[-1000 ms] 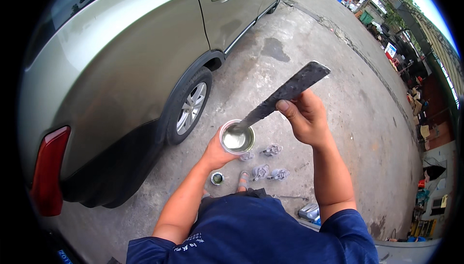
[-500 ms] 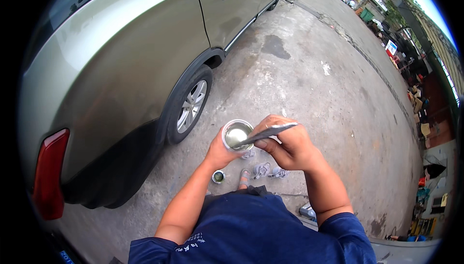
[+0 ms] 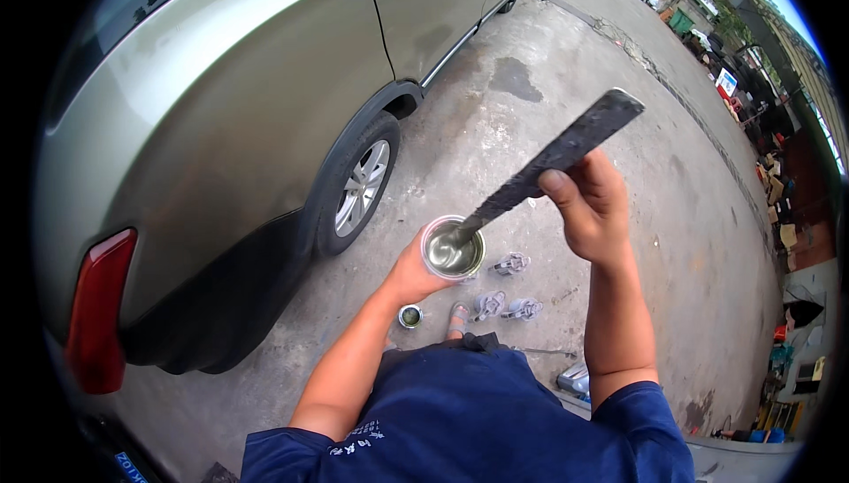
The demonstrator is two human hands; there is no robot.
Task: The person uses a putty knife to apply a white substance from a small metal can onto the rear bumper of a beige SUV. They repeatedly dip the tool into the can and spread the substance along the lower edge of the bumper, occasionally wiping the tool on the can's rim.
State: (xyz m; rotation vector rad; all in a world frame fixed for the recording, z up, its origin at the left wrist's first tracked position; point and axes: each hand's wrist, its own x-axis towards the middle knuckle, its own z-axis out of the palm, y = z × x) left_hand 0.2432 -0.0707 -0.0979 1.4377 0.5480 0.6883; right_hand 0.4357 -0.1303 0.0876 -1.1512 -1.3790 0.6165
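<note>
A clear cup of greenish-silver paint (image 3: 449, 257) is wrapped in the fingers of my left hand (image 3: 414, 271), in front of my body. My right hand (image 3: 594, 209) is closed round a flat, dark stirring stick (image 3: 566, 149), thumb on its near face. The stick slants down to the left, its lower end inside the cup and its broad upper end raised to the right. Paint in the cup shows swirl marks around the stick.
A greenish-grey car (image 3: 221, 129) with a rear wheel (image 3: 363, 187) stands at left. On the concrete near my feet are an open paint can (image 3: 410, 316) and several spray guns (image 3: 523, 309). Assorted clutter (image 3: 778, 191) lines the right side.
My right hand has moved right and up a little, swinging the stick more upright so its broad face shows. The cup has shifted slightly right with my left hand.
</note>
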